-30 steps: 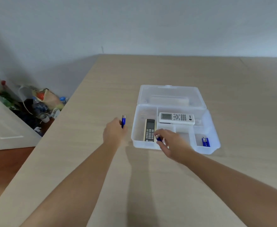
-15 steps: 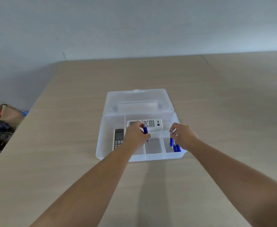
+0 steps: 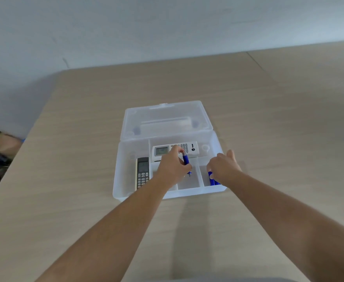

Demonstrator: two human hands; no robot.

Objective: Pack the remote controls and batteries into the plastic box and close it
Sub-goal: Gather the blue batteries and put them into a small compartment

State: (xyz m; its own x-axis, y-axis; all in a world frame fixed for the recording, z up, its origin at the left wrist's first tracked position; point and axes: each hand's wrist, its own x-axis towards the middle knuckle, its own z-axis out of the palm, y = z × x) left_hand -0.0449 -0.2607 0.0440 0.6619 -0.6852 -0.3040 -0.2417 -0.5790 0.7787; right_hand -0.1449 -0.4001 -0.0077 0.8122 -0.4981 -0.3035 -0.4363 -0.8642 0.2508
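Head view looks down on a clear plastic box standing open on the bench, its lid laid back behind it. A white remote lies across the rear compartment and a dark remote lies lengthwise in the left one. The left hand hovers over the middle of the box, its fingers clamped on a blue battery that tilts down toward the empty middle front compartment. The right hand reaches into the right front compartment, where more blue batteries lie; its fingers curl over them, but I cannot tell whether they grip one or have let go.

The risk, as I judge it, is in the release. A battery dropped at this tilt could strike a divider wall and roll onto the white remote or out over the front rim. A battery left standing or resting on a divider would likely stop the lid from closing flat. The light box may also slide if a hand pushes against its wall.
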